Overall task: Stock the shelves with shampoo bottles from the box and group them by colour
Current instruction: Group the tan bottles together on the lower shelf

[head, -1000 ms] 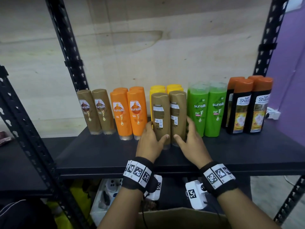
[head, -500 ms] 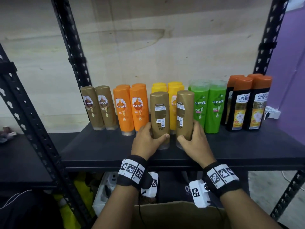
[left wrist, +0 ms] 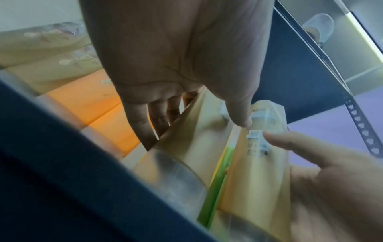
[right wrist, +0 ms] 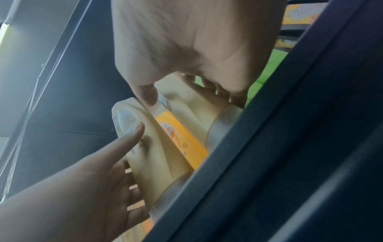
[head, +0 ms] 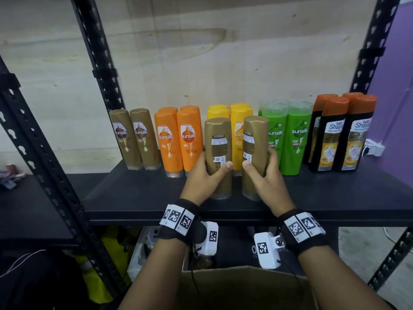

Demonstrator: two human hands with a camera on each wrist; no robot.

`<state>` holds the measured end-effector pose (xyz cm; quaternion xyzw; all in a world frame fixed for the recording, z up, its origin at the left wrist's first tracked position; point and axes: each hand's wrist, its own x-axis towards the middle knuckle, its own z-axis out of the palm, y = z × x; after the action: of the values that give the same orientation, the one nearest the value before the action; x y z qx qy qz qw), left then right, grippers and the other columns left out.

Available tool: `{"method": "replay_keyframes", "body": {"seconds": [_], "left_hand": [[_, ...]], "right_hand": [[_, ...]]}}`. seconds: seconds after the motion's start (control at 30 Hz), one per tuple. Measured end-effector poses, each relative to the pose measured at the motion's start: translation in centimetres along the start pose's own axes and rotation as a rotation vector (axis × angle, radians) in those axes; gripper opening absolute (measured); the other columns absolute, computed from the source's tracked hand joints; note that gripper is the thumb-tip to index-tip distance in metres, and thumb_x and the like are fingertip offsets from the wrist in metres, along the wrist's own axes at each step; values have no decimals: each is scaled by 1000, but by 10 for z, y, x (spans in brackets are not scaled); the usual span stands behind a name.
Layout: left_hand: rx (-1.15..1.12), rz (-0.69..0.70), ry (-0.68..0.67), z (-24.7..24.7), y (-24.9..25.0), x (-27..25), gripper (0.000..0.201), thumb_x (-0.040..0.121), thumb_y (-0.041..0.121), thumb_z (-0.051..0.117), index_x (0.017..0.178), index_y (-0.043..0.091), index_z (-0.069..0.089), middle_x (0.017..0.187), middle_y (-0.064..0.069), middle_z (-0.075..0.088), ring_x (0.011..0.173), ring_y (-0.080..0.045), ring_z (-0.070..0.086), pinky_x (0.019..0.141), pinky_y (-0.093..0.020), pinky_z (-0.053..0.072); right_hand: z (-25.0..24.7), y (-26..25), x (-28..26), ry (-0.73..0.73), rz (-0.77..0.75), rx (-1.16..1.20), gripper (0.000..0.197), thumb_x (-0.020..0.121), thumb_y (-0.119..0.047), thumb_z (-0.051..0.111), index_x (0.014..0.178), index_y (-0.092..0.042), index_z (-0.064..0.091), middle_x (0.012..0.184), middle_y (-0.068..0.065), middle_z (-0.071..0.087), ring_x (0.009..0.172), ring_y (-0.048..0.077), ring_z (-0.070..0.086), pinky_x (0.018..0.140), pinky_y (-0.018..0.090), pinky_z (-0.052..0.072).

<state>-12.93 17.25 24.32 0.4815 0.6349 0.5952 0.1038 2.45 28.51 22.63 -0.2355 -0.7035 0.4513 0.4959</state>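
Two brown shampoo bottles stand near the front of the black shelf (head: 138, 198), back labels facing me. My left hand (head: 206, 175) grips the left brown bottle (head: 218, 144), thumb across its front. My right hand (head: 263, 175) grips the right brown bottle (head: 254, 139) the same way. A gap between them shows a yellow bottle (head: 240, 121) behind. In the left wrist view my left hand (left wrist: 186, 114) wraps the left brown bottle (left wrist: 199, 131). In the right wrist view my right hand (right wrist: 186, 91) wraps the right brown bottle (right wrist: 192, 111).
Along the back stand two brown bottles (head: 134, 137), several orange ones (head: 178, 139), yellow ones, green ones (head: 288, 135) and dark bottles with orange caps (head: 344, 135). An open cardboard box (head: 241, 287) sits below the shelf. Black uprights (head: 98, 63) frame the shelf.
Both hands have drawn the two brown bottles toward the shelf's front edge and spread them apart, uncovering the yellow bottle behind.
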Motion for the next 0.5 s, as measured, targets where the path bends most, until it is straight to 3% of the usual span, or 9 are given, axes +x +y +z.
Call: {"method": "replay_keyframes", "body": {"seconds": [0.13,0.27,0.5], "left_hand": [[-97,-1,5,5,0,4,53,87,55,73,134,38,53,123,26,67,115,10,61,96,-20,50],[-175,-17,-7,7,-3,2,41,89,54,73,125,45,58,121,28,68,114,8,63,95,-21,52],[-291,-31,-4,12,-5,-1,30,92,47,72,121,44,63,120,23,71,113,3,66,86,-15,54]], "right_hand": [[4,2,3,43,-14,37,73,82,-56,71,144,-37,37,117,-28,66,108,-8,63,83,5,45],[8,5,4,40,-14,51,65,83,-56,70,140,-41,42,117,-30,67,110,-4,65,89,17,48],[11,5,1,40,-40,70,50,88,-48,72,130,-52,46,117,-28,68,107,-5,66,84,6,47]]}}
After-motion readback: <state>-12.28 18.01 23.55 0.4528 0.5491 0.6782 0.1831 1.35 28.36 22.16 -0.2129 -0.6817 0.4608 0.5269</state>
